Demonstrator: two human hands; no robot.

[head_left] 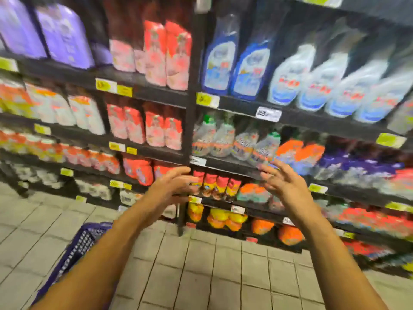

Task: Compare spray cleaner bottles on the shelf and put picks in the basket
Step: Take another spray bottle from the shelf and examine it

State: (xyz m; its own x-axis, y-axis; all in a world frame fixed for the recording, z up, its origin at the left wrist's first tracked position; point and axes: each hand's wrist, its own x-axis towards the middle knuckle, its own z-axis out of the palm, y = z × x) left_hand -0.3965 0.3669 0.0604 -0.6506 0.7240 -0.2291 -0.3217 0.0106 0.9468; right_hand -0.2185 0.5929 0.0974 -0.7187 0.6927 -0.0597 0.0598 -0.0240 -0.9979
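The view is blurred by motion. Both my hands are raised in front of a dark store shelf, and neither holds anything. My left hand [172, 183] has relaxed fingers pointing right, near red-capped bottles [212, 186]. My right hand [281, 181] has its fingers spread, just below a row of clear spray bottles [234, 139] with green tops. Higher up stand blue spray bottles [232, 66] and white spray bottles [324, 83]. A purple basket [80, 245] sits on the floor under my left forearm, partly hidden by it.
Red refill pouches [167, 54] and purple packs [64, 34] fill the left shelves. Orange and yellow bottles [225, 218] line the bottom shelf. A black upright post [190, 108] divides the two shelf bays. Grey tiled floor [212, 276] lies in front.
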